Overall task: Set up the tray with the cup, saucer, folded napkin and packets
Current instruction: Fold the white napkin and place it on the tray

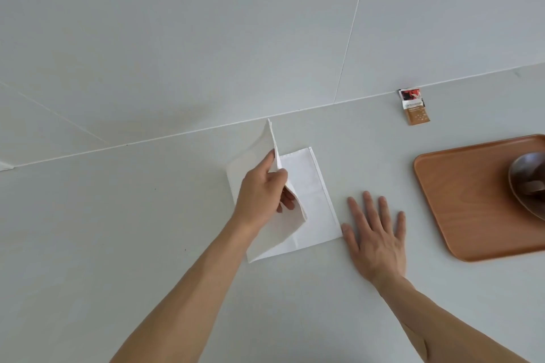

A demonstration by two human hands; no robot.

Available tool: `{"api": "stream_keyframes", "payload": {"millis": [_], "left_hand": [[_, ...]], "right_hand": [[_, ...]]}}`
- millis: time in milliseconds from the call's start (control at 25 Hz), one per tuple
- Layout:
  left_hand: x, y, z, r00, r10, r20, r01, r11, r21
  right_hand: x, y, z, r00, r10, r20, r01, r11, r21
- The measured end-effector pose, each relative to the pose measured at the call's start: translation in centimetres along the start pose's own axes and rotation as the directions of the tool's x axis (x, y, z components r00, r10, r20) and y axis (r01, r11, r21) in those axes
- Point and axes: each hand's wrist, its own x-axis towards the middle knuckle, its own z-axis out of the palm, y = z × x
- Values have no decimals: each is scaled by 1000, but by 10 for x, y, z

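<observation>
A white napkin point(309, 194) lies on the pale countertop in the middle of the view. My left hand point(262, 191) pinches its left half and lifts that flap upright over the flat half. Just right of the napkin's near corner, my right hand point(376, 233) rests flat on the counter with fingers spread. A wooden tray point(460, 194) sits at the right edge and carries a dark saucer point(528, 183), partly cut off by the frame. The packets point(414, 107), one brown and one red and white, lie by the wall behind the tray. No cup is visible.
The countertop point(147, 230) meets a pale tiled wall point(206, 38) along a seam running up to the right.
</observation>
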Motion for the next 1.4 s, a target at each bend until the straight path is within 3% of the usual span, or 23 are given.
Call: {"api": "stream_keyframes", "payload": {"millis": [160,280,560,680,800,880,960,1040,1160,1400], "left_hand": [[25,-29,77,975,-163,151,123,962,243],[28,-49,98,963,-237,131,167,901,400],[30,-52,100,957,-244,157,157,891,426],[15,-60,88,986,-53,161,-39,854,520],[-7,-84,66,933,309,183,-350,666,659],[-2,-94,48,889,438,131,-389,573,721],[18,-95,26,872,489,33,-318,513,797],[43,-89,1,900,433,-50,-173,460,871],[71,-86,-35,963,214,-163,45,469,882],[91,-87,-65,984,10,-179,138,592,794]], "right_hand": [[0,-1,-2,1000,-9,-13,9,1000,17],[0,0,0,1000,-6,-21,7,1000,17],[1,0,2,999,-6,-37,7,999,34],[1,0,0,999,2,-36,0,1000,31],[0,-1,-1,999,0,-42,0,1000,19],[1,0,-1,999,3,-34,-2,1000,16],[1,0,-1,1000,-3,-24,3,1000,6],[1,2,-1,1000,-13,-14,12,1000,-7],[0,3,1,1000,-16,-12,16,1000,-15],[1,3,2,1000,-20,-14,20,1000,-11]]}}
